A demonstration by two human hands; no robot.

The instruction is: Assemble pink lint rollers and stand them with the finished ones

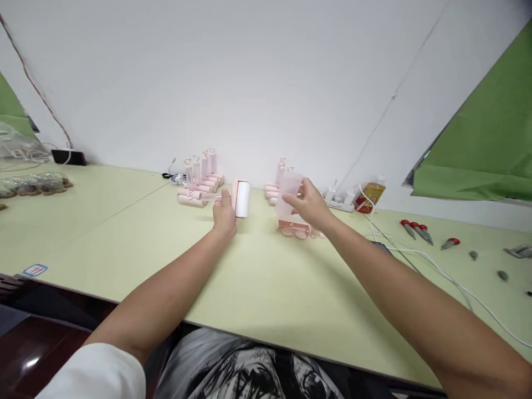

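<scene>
My left hand point(225, 215) is wrapped round a pink lint roller point(243, 199) whose white paper roll faces right. In my right hand point(310, 204), pinched between thumb and fingers, is a translucent pale-pink cover point(287, 191), held upright and apart from the roller. Behind my left hand several pink lint rollers point(198, 187) stand in a row, handles up. Another group of rollers point(272, 191) is partly hidden behind the cover. Below my right hand lies a pink box-like piece point(293, 225) with round discs point(300, 235) at its front.
At the right stand a power strip point(341, 205) and a bottle of yellow liquid point(373, 194). White cables point(432, 257) cross the table point(257, 282) near red-capped tools point(418, 230). Wrapped round items point(35, 184) and a black device point(69, 157) sit far left.
</scene>
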